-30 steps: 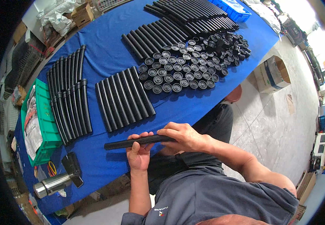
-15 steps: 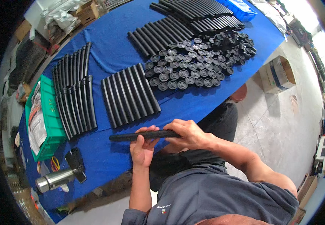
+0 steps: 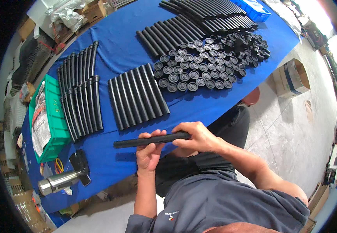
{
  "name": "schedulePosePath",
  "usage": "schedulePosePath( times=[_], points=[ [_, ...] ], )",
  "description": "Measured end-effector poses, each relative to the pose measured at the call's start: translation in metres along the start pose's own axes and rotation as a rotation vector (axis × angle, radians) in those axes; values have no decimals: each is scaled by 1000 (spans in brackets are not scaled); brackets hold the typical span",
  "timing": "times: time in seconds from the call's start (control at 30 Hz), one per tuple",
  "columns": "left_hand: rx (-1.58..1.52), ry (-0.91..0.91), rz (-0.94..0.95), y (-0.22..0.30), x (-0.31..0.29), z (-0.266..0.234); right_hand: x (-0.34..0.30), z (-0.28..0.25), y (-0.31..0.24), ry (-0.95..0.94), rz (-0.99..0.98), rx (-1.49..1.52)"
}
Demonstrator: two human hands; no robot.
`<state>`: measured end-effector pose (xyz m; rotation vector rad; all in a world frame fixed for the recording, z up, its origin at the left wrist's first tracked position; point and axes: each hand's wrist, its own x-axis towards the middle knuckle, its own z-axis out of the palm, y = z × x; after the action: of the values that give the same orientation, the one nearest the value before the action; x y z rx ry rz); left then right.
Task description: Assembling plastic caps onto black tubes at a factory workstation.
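A straight black tube (image 3: 131, 143) lies nearly level across both my hands, just over the near edge of the table. My left hand (image 3: 148, 155) supports its middle, with the thumb in front and the fingers curled behind. At the tube's right end, my right hand (image 3: 199, 136) is closed round the tip and covers it. Just beyond, a row of similar black tubes (image 3: 137, 97) lies side by side on the cloth. Many round black caps with ringed faces (image 3: 193, 74) sit grouped past that row, some heaped loosely toward the right.
Longer, slightly curved black tubes (image 3: 81, 93) lie at the left, beside a green crate (image 3: 57, 116). A steel cylindrical bottle (image 3: 59, 182) lies near the front left against a black object (image 3: 80, 167). A blue tray (image 3: 254, 9) is at the far edge; a cardboard box (image 3: 293, 79) stands on the floor.
The tube's right end has risen slightly, and my right hand has shifted a little with it. The table appears slightly shifted as the view moved.
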<state>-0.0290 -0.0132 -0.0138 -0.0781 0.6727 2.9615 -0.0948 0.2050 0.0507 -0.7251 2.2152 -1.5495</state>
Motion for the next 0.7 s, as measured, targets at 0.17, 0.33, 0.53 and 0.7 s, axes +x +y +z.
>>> schedulePosePath(
  times=[0.17,0.33,0.53,0.7],
  points=[
    [-24,22,1,-2,1,-1,-4,-1,1,-26,-282,-183],
    [38,2,-10,4,2,11,-11,3,-3,-52,38,132],
    [73,-16,14,13,16,3,2,17,9,105,80,136],
    [62,4,47,10,12,-3,5,17,17,78,15,79]
  ],
)
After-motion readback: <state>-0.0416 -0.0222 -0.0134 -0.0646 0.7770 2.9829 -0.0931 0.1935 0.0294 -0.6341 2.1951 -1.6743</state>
